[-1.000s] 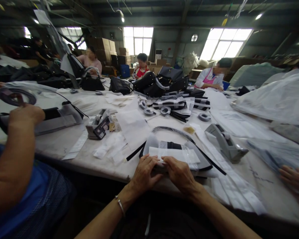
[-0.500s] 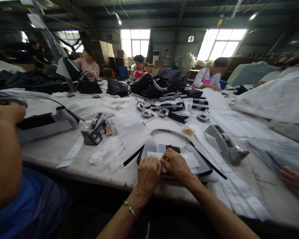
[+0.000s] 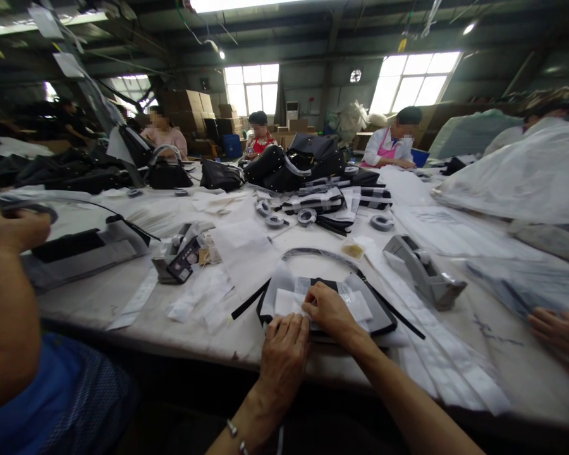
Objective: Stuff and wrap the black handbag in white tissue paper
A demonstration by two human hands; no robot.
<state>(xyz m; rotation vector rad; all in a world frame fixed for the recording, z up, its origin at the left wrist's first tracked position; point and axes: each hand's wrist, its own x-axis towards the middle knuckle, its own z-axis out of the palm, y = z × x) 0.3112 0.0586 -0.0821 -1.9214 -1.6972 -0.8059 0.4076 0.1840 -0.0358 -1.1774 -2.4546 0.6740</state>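
A black handbag (image 3: 382, 309) lies flat at the near table edge, its handle (image 3: 313, 253) wrapped in clear film and arched away from me. White wrapping sheet (image 3: 284, 302) and clear film cover its middle. My left hand (image 3: 284, 344) rests on the bag's near edge, fingers stretched out side by side. Just right of it, my right hand (image 3: 330, 311) is closed in a pinch over the white sheet; what is between its fingertips is hidden. Black straps (image 3: 251, 299) stick out at both sides of the bag.
Grey tape dispensers stand to the right (image 3: 424, 272) and left (image 3: 175, 253). Tape rolls (image 3: 306, 217) and piled black bags (image 3: 308, 161) lie beyond. White strips (image 3: 436, 354) spread at right. A co-worker's arm (image 3: 9, 297) is close on the left, another person's hand (image 3: 557, 328) on the right.
My left hand has slid toward me, from the white sheet to the bag's near edge, and its fingers have straightened. My right hand stays pinched over the sheet. The view has shifted slightly.
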